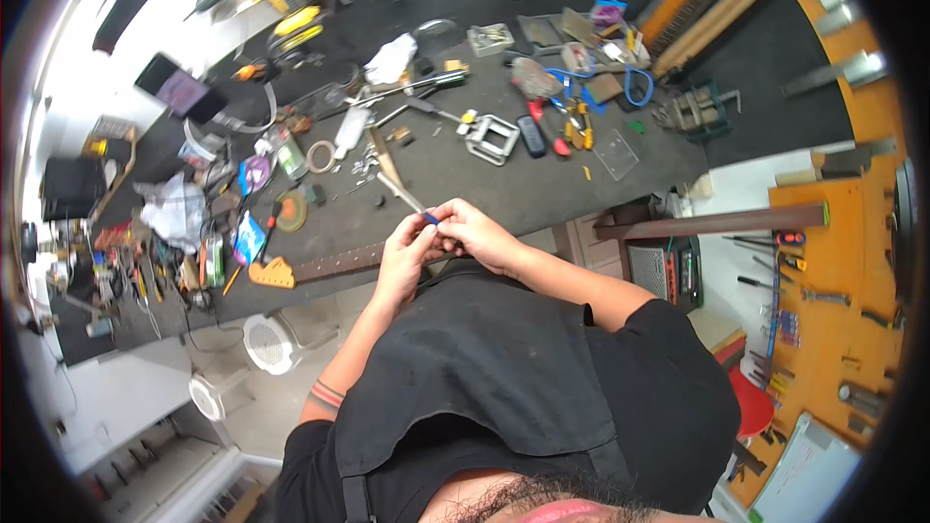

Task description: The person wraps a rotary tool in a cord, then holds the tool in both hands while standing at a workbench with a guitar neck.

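My two hands meet in front of my apron, at the near edge of the dark workbench. Between them is a slim pale stick with a blue end, its long part pointing away and to the left over the bench. My left hand is closed with its fingertips at the blue end. From the other side my right hand pinches the same end. The fingers hide part of it, and its exact kind is unclear. To the left, a guitar neck with a yellow headstock lies along the edge.
Ahead are a masking tape roll, a white bottle, a metal frame-like tool and a dark handheld device. A vise stands at the right. A phone is propped at the left; white stools stand below.
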The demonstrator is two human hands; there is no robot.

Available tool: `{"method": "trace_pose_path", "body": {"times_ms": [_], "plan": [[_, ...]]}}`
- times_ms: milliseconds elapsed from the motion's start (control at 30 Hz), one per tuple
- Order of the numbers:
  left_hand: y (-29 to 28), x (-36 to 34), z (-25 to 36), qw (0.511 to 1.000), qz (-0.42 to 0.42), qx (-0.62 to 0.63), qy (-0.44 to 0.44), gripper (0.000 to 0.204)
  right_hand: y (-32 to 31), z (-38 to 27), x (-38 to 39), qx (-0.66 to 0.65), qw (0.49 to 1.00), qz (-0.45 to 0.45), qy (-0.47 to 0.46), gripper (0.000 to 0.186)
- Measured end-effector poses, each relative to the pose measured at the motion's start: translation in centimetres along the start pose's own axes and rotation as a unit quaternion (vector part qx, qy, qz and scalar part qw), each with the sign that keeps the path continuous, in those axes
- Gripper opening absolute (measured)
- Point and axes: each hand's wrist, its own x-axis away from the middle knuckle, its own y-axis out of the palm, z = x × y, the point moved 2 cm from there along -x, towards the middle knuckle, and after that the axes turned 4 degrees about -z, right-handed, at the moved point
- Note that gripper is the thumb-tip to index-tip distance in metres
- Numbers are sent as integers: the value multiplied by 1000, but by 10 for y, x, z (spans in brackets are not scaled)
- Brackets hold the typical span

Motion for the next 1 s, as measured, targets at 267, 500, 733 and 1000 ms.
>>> {"method": "trace_pose_path", "body": {"times_ms": [267,500,733,1000], "plan": [[48,-30,-19,986,-111,-86,-87,35,-108,10,53,55,989,118,-73,23],[93,-52,-48,844,-351,-397,-81,35,-196,16,236,378,686,574,-241,18],[143,-31,-69,644,-508,-571,-5,41,-193,29,512,460,437,772,-35,24],[176,-30,-91,581,-518,-627,41,42,-308,30,721,524,298,795,68,20]]}}
